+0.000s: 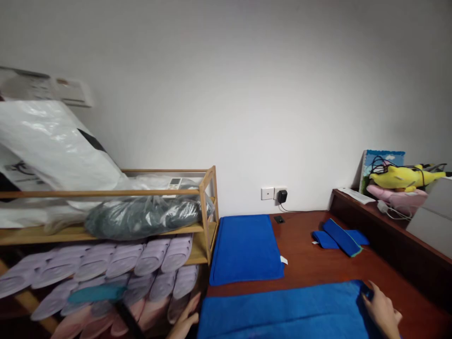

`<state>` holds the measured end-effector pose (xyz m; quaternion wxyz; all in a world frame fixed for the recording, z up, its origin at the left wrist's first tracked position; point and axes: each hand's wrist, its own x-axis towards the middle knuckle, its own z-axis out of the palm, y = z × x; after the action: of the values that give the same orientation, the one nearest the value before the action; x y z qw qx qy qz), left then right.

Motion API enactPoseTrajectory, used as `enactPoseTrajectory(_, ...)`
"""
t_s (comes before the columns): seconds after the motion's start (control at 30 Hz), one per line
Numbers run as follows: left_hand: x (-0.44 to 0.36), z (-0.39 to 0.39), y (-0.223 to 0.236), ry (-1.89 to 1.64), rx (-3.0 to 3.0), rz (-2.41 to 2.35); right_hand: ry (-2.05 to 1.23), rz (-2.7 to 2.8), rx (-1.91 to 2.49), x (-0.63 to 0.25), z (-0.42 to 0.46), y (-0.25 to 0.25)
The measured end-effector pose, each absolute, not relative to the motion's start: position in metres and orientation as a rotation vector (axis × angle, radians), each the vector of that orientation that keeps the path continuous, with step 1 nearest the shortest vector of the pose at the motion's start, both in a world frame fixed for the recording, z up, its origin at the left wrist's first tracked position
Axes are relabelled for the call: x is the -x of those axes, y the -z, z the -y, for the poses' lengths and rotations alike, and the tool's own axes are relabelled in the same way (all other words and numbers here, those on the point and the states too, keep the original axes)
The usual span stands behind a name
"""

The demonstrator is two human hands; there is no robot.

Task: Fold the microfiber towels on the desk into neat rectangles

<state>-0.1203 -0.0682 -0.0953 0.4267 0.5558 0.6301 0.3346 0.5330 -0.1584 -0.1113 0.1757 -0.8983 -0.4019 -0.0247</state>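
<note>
A blue towel [289, 313] lies spread across the front of the reddish-brown tabletop, cut off by the bottom of the view. At its far right corner, my right hand [383, 308] is closed on the cloth, and the corner is bunched dark at the fingertips. Just beside the towel's left edge is my left hand [184, 322], its visible fingers stretched and apart; the rest of it is out of view. Behind the spread towel lies a neatly folded blue towel [247, 249] with a white tag. Folded blue strips of cloth [341, 238] lie crossed farther right.
On the left, a wooden rack [206, 216] holds plastic-wrapped items and several rows of lilac slippers [123, 259]. A black plug [282, 196] sits in the wall socket. A raised ledge [391, 226] at right carries a yellow plush toy [399, 178] and cables.
</note>
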Motion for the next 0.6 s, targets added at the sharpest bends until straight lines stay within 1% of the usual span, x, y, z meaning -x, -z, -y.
enactPoseTrajectory(0.1, 0.117, 0.068, 0.107, -0.790, -1.283, -1.426, 0.211, 1.157, 2.605, -0.519, 0.141, 0.104)
enactPoseTrajectory(0.17, 0.115, 0.069, 0.106, -0.786, -1.231, -1.437, 0.351, 1.280, 2.644, -0.511, 0.137, 0.097)
enactPoseTrajectory(0.27, 0.122, 0.070, 0.091, -0.756, -1.202, -1.516, 0.527, 1.342, 2.650, -0.507, 0.140, 0.082)
enactPoseTrajectory(0.37, 0.139, 0.068, 0.067, -0.755, -1.294, -1.442, 0.594, 1.283, 2.639, -0.515, 0.145, 0.063)
enactPoseTrajectory(0.4, 0.144, 0.067, 0.059, -0.777, -1.318, -1.416, 0.546, 1.289, 2.636, -0.520, 0.145, 0.056)
enactPoseTrajectory(0.47, 0.152, 0.063, 0.044, -0.866, -1.308, -1.410, 0.309, 1.245, 2.661, -0.532, 0.142, 0.043)
enactPoseTrajectory(0.53, 0.154, 0.057, 0.033, -1.004, -1.208, -1.450, 0.047, 1.082, 2.683, -0.547, 0.136, 0.034)
enactPoseTrajectory(0.6, 0.148, 0.050, 0.024, -1.129, -1.062, -1.469, -0.107, 0.873, 2.666, -0.562, 0.129, 0.032)
